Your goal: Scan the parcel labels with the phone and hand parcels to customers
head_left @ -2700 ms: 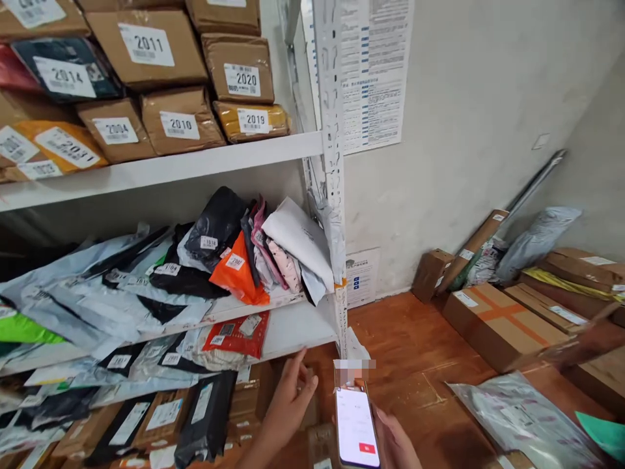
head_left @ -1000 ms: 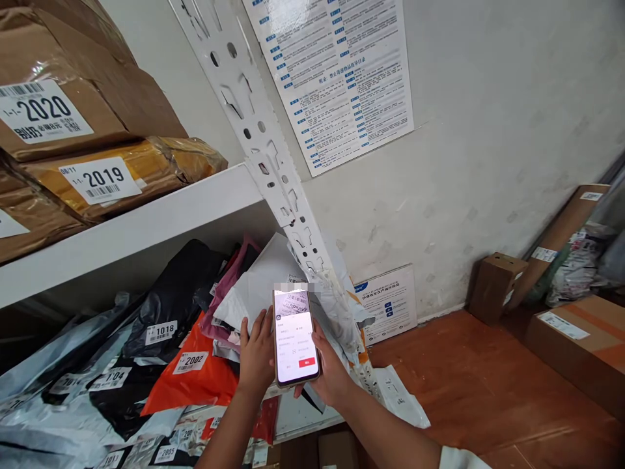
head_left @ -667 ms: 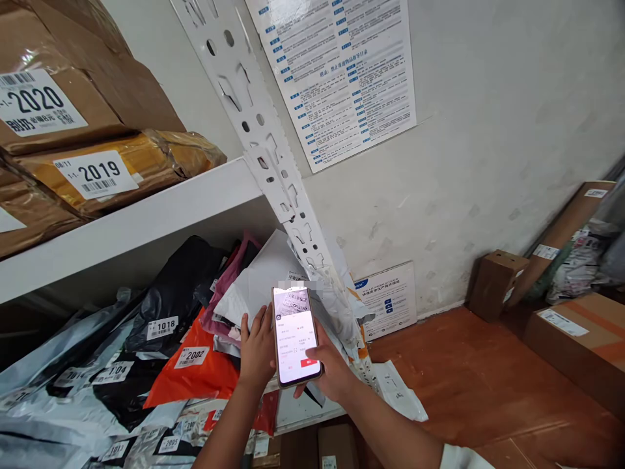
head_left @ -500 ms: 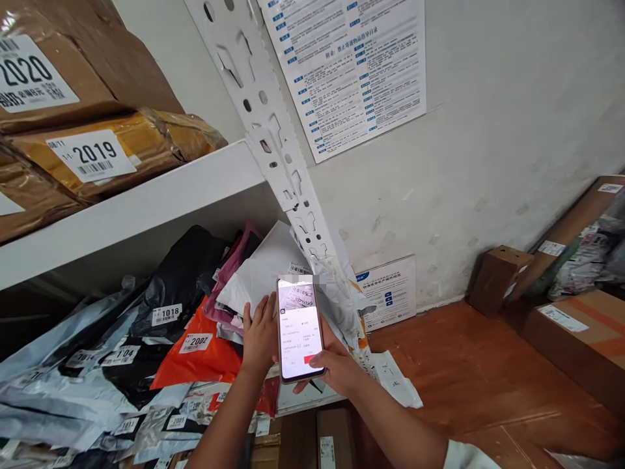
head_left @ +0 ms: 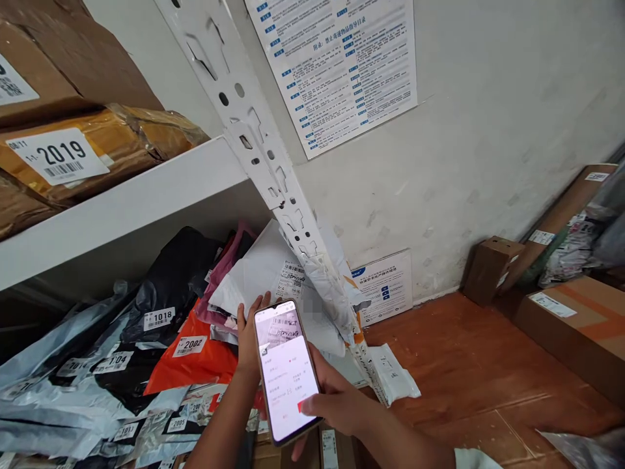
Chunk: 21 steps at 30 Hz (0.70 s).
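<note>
My right hand is wrapped round a smartphone, its thumb on a red button at the bottom of the lit screen. The phone's upper screen shows a camera picture of a label. My left hand lies against the lower part of a white mailer bag, fingers stretched out and partly hidden behind the phone. A printed label with handwriting is on that bag. Left of the hand lie an orange-red bag marked 2002 and a black bag marked 1018.
A white perforated shelf post slants down beside the bags. Boxes, one marked 2019, fill the upper shelf. Posters are on the wall. On the brown floor are cartons and a white packet.
The phone has come nearer to me and down, tilting a little, so the white bag's label shows more fully. The view has shifted slightly to the right. The thumb stays on the red button.
</note>
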{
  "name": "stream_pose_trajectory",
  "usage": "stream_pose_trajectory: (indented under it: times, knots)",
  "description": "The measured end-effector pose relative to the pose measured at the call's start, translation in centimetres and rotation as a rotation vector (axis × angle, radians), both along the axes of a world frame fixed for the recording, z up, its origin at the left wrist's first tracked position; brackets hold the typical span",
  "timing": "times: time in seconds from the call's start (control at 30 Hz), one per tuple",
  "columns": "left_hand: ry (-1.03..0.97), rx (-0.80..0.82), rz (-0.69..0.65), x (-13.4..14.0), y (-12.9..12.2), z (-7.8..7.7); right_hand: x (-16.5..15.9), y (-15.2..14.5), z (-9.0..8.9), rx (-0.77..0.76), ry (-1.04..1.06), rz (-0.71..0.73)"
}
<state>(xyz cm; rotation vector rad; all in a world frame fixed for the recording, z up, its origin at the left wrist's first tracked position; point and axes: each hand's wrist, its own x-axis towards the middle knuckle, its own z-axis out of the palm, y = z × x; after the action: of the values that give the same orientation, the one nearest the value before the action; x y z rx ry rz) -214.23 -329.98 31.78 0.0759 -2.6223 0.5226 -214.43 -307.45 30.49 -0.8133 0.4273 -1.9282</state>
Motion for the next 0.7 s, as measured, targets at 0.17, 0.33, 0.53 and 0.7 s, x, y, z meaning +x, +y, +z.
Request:
stream_pose_trajectory:
  times: [0.17, 0.33, 0.53, 0.7]
  knots:
    - [0.036, -0.112, 0.028, -0.5, -0.6, -1.0, 0.5, 0.6, 0.6, -0.003, 0.069, 0.014]
    - [0.039, -0.135, 0.026, -0.5, -0.7, -1.0, 0.3, 1.2, 1.1, -0.023, 0.088, 0.049]
    - [0.043, -0.127, 0.012, -0.6, -0.8, -0.9, 0.0, 1.3, 1.3, 0.014, 0.092, 0.033]
    - [0.047, -0.16, 0.037, -0.7, -0.8, -1.2, -0.1, 1.2, 1.5, 0.003, 0.092, 0.043]
